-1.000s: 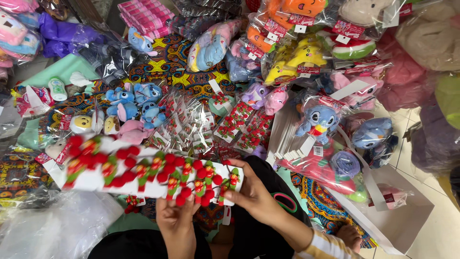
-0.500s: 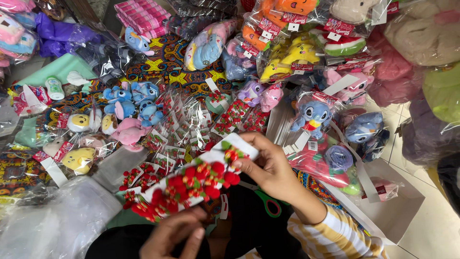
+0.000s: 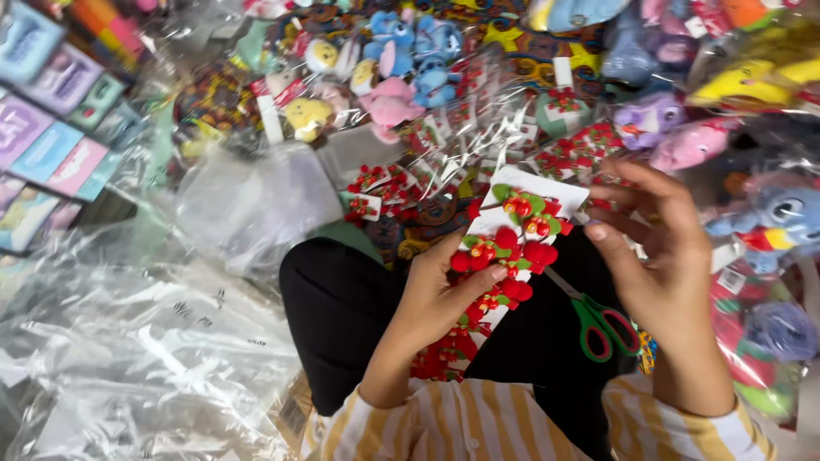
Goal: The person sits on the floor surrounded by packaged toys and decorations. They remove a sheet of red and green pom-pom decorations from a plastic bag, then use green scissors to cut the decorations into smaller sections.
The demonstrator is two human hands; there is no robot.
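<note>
Both hands gripped the white card of red clips (image 3: 512, 248): left hand (image 3: 440, 294) pinched its middle, right hand (image 3: 658, 248) fingers held its far end; scissors (image 3: 602, 324) lay unused.

Green-handled scissors (image 3: 602, 324) lie near on the dark lap; blue plush toys (image 3: 416, 47) sit far, clear plastic bags (image 3: 145, 358) left.

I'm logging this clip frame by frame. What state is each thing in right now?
White card of red clips: tilted, held in both hands.
Left hand: gripping the card's middle, thumb across the clips.
Right hand: fingers at the card's upper end.
Scissors: lying on the lap, blades shut, untouched.
Soft toys: bagged, lying on the floor.
Clear bags: crumpled in a heap.
</note>
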